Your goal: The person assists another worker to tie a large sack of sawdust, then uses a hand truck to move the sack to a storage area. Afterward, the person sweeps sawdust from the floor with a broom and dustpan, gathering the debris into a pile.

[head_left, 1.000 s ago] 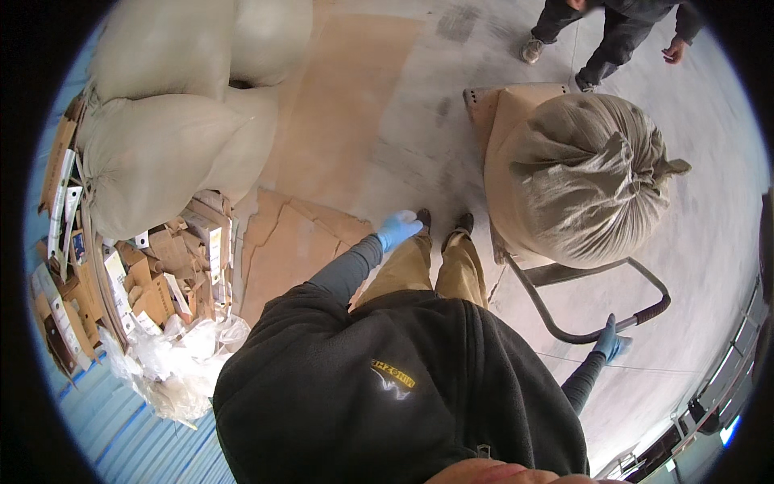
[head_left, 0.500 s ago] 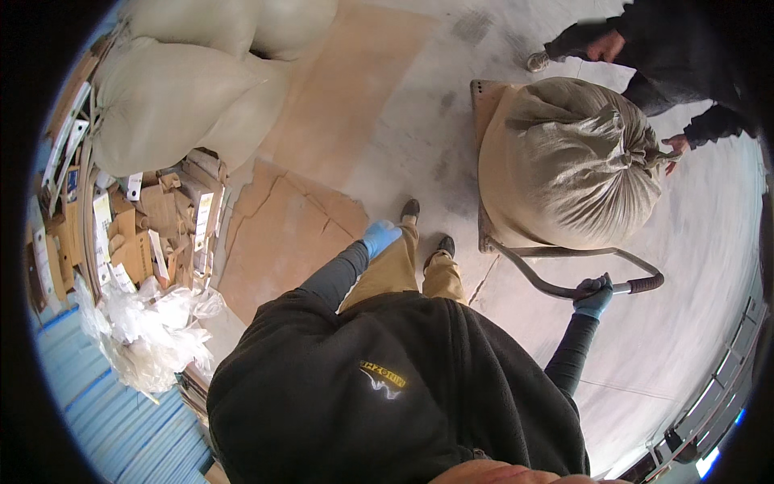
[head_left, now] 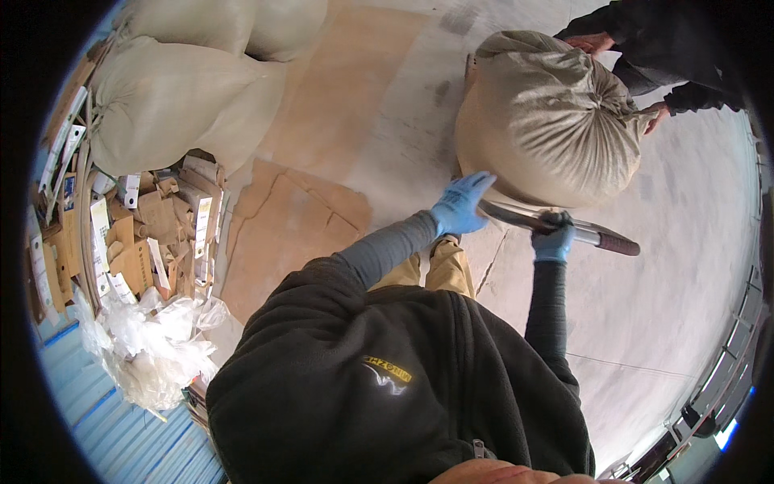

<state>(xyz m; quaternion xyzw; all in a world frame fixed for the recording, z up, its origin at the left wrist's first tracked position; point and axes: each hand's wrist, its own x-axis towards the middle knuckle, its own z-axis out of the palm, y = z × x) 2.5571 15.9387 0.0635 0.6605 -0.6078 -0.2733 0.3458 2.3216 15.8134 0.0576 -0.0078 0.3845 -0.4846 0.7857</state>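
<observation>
A big, tied beige cloth sack [head_left: 532, 129] rests on a platform cart, whose deck is mostly hidden beneath it. My gloved right hand [head_left: 554, 236] is wrapped round the cart's metal handle [head_left: 587, 235], just short of its dark grip sleeve. At the handle's other end is my gloved left hand [head_left: 462, 205], fingers stretched and apart; whether it touches the bar I cannot tell. On the sack's far side, a co-worker's upper hand [head_left: 592, 42] lies at its top, while the lower hand [head_left: 657, 118] is at its gathered, tied end.
Several full beige sacks [head_left: 185, 97] lie at the far left. Below them stands a bin of flattened cardboard [head_left: 153, 226], with crumpled clear plastic [head_left: 149, 347] nearer me. Brown cardboard sheets [head_left: 282, 218] cover part of the pale floor [head_left: 629, 323].
My left hand has come up and right toward the handle. The handle has swung up nearer the sack, my right hand with it. The sack has shifted left and upward; the co-worker's upper hand has reached it.
</observation>
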